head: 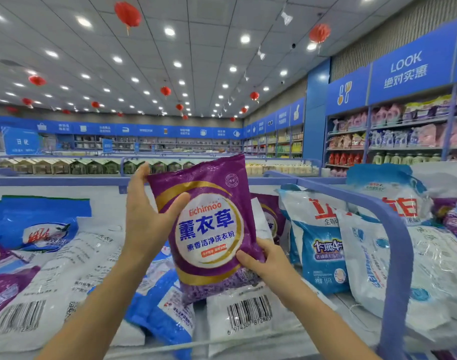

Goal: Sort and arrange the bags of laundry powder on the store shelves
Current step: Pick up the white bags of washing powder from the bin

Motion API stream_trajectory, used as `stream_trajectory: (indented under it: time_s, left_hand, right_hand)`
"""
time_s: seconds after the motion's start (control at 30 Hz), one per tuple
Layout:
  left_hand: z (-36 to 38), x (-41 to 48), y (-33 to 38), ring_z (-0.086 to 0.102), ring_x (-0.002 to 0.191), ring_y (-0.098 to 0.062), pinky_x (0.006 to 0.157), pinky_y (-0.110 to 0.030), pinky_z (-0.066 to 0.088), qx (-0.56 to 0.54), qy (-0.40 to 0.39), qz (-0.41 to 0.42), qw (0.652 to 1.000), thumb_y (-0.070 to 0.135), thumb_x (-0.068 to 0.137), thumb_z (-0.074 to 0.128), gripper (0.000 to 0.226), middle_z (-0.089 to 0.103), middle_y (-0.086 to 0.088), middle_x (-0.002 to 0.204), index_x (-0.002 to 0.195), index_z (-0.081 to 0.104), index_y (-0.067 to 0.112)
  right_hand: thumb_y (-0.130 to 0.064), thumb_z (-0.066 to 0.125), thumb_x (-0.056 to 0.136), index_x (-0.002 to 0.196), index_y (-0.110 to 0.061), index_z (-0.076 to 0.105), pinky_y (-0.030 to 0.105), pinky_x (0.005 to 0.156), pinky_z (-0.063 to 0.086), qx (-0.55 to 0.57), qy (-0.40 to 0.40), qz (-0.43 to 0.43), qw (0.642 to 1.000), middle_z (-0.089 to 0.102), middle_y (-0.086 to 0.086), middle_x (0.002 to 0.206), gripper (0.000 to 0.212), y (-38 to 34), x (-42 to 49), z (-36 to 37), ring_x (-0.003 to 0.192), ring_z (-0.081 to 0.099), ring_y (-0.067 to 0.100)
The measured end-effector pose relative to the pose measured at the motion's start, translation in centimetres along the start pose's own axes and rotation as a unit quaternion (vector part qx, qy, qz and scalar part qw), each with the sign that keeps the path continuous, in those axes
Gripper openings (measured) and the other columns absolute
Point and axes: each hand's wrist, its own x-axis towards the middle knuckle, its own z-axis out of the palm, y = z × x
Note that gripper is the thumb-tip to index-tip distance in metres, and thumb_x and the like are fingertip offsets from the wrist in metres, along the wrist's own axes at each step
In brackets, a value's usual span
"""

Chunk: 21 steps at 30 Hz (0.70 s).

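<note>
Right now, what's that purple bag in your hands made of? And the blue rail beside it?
The purple laundry powder bag looks like thin, glossy plastic film: it is crinkled and shiny along its edges. The blue rail looks like painted metal tubing, smooth and evenly coloured, though it could be plastic.

From my end it's a big bright shop: a tiled ceiling (209,11) dotted with round spotlights (169,31), red lanterns (128,14) hanging down, a blue sign band (133,129) round the walls, and stocked wall shelves (404,136) on the right under a LOOK sign (406,70).
</note>
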Motion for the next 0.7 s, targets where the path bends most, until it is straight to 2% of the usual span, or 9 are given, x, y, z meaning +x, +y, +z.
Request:
stream_trajectory:
  time_s: [0.1,0.13,0.2,0.23,0.3,0.37,0.5,0.6,0.7]
  left_hand:
    - [3.1,3.5,4.4,0.030,0.137,-0.024,0.114,-0.040,0.015,0.207,0.034,0.190,0.959,0.052,0.076,0.065,0.086,0.036,-0.009,0.150,0.145,0.034,0.012]
    - [4.1,4.4,5.5,0.034,0.135,-0.023,0.112,-0.040,0.018,0.226,-0.003,0.216,0.950,0.051,0.081,0.065,0.081,0.040,-0.008,0.147,0.145,0.035,0.012]
    - [6.2,5.7,7.3,0.051,0.119,-0.018,0.101,-0.032,0.037,0.187,-0.163,0.180,0.952,0.044,0.087,0.063,0.061,0.059,-0.002,0.127,0.138,0.046,0.016]
    - [7.1,5.8,7.8,0.060,0.107,-0.019,0.092,-0.032,0.048,0.182,-0.243,0.153,0.940,0.040,0.089,0.061,0.046,0.065,-0.001,0.112,0.127,0.056,0.016]
    - [8.8,5.8,8.2,0.065,0.083,-0.029,0.075,-0.045,0.055,0.209,-0.300,0.144,0.920,0.034,0.092,0.058,0.030,0.070,-0.011,0.089,0.100,0.068,0.007]
    - [9.5,6.1,8.4,0.064,0.076,-0.035,0.070,-0.050,0.054,0.216,-0.282,0.143,0.924,0.029,0.094,0.056,0.032,0.068,-0.020,0.082,0.090,0.068,-0.001]
    - [10.3,7.2,8.6,0.064,0.073,-0.035,0.070,-0.047,0.054,0.206,-0.243,0.150,0.936,0.028,0.094,0.057,0.034,0.068,-0.020,0.078,0.087,0.070,-0.002]
    - [11.9,6.9,8.9,0.062,0.068,-0.027,0.067,-0.042,0.055,0.232,-0.239,0.173,0.927,0.031,0.094,0.057,0.033,0.067,-0.013,0.075,0.085,0.070,0.002]
    - [13.4,6.3,9.3,0.056,0.061,-0.016,0.061,-0.032,0.050,0.250,-0.238,0.216,0.913,0.034,0.094,0.056,0.029,0.061,0.000,0.068,0.083,0.069,0.011]
  right_hand:
    - [-0.040,0.070,0.072,0.101,-0.025,0.067,0.019,0.079,0.053,0.018,-0.018,-0.009,1.000,0.074,-0.007,0.098,0.033,0.6,-0.3,-2.0,0.094,0.069,0.010]
    - [-0.040,0.071,0.071,0.102,-0.024,0.067,0.022,0.082,0.054,0.017,-0.028,-0.013,0.999,0.074,-0.004,0.099,0.034,0.8,-0.4,-2.6,0.095,0.069,0.012]
    - [-0.041,0.072,0.069,0.103,-0.021,0.067,0.032,0.088,0.054,0.015,-0.037,-0.011,0.999,0.074,0.000,0.100,0.039,1.2,-0.4,-3.3,0.096,0.069,0.015]
    - [-0.041,0.072,0.069,0.104,-0.019,0.067,0.036,0.090,0.053,0.017,-0.037,-0.005,0.999,0.073,0.000,0.100,0.042,1.4,-0.5,-3.6,0.096,0.069,0.015]
    - [-0.039,0.072,0.069,0.105,-0.019,0.066,0.038,0.091,0.053,0.021,-0.040,0.000,0.999,0.073,0.000,0.100,0.041,1.6,-0.4,-4.1,0.095,0.069,0.015]
    - [-0.035,0.073,0.073,0.103,-0.023,0.066,0.035,0.091,0.053,0.008,-0.039,-0.007,0.999,0.074,-0.004,0.099,0.033,1.6,-0.4,-4.4,0.095,0.068,0.012]
    - [-0.035,0.073,0.079,0.102,-0.029,0.064,0.026,0.087,0.052,-0.066,-0.038,-0.027,0.997,0.073,-0.013,0.097,0.025,1.2,0.1,-5.7,0.091,0.067,0.002]
    - [-0.038,0.074,0.077,0.108,-0.026,0.063,0.023,0.086,0.051,-0.101,-0.098,0.019,0.990,0.072,-0.013,0.100,0.035,0.7,1.0,-6.7,0.093,0.066,0.001]
    - [-0.036,0.073,0.078,0.104,-0.030,0.064,0.011,0.072,0.051,-0.042,-0.102,0.036,0.993,0.073,-0.014,0.097,0.028,0.6,1.7,-6.6,0.090,0.068,0.001]
